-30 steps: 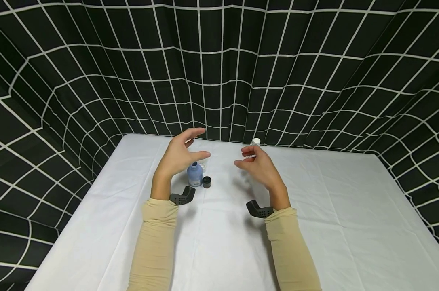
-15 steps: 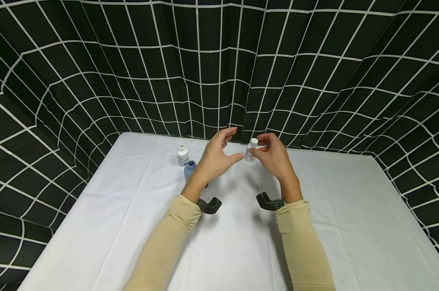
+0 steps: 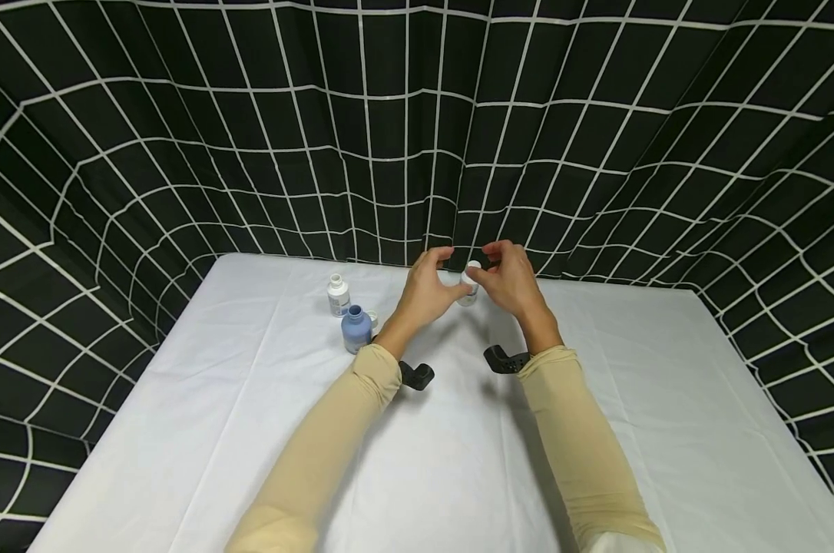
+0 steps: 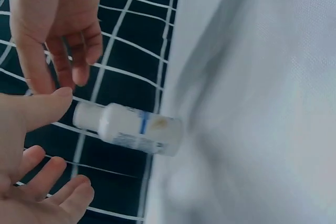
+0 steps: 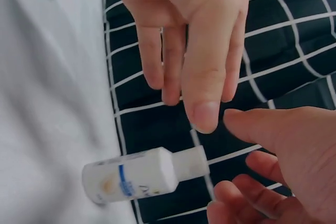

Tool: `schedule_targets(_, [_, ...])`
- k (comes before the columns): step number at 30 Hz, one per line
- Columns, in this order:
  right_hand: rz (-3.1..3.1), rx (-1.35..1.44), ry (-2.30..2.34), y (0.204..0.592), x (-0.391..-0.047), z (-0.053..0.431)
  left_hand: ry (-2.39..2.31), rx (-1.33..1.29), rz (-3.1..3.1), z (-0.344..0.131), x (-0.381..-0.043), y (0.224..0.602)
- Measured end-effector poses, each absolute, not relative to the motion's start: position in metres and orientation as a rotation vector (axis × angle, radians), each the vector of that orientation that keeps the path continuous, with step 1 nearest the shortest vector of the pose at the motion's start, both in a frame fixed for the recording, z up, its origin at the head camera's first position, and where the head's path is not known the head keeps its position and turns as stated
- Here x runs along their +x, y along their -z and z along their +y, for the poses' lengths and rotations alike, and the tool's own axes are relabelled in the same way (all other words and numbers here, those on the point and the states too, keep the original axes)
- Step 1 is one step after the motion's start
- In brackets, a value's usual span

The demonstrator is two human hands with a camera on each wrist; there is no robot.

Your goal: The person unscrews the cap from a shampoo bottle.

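A small white bottle with a white cap and a printed label stands on the table between the two hands. My left hand is at its left, fingers spread and thumb tip overlapping the bottle in the head view. From the right, my right hand comes over the cap with thumb and fingers apart. In the right wrist view the bottle shows in full, with the fingers of the right hand beside its cap. The left wrist view has the left thumb close to the cap.
Left of the hands stand a white bottle without a cap and a blue open-necked bottle. A white cap lies beside the blue one. Behind the white-clothed table hangs a black curtain with white grid lines.
My left hand has moved right, from over the blue bottle to the capped white bottle, uncovering the open white one. My right hand has moved slightly right and up to that capped bottle.
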State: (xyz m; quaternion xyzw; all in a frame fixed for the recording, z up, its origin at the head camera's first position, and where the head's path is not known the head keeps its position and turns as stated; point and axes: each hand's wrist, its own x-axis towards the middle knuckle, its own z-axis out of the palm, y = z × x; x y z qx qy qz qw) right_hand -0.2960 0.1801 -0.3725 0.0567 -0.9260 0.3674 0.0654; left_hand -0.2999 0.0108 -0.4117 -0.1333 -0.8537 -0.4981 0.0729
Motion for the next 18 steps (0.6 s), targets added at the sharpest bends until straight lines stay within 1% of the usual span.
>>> schedule_targets(7, [-2.794, 0.154, -1.089, 0.380, -0.305, 0.183, 1.646, -0.269, -2.552, 0.023, -0.315, 0.426])
schedule_targets(13, [-2.839, 0.146, -1.088, 0.385, -0.312, 0.185, 1.491, -0.296, -2.654, 0.033, -0.324, 0.448])
schedule_targets(18, [-2.864, 0.172, -1.097, 0.388, -0.314, 0.185, 1.548, -0.264, -2.653, 0.041, -0.326, 0.457])
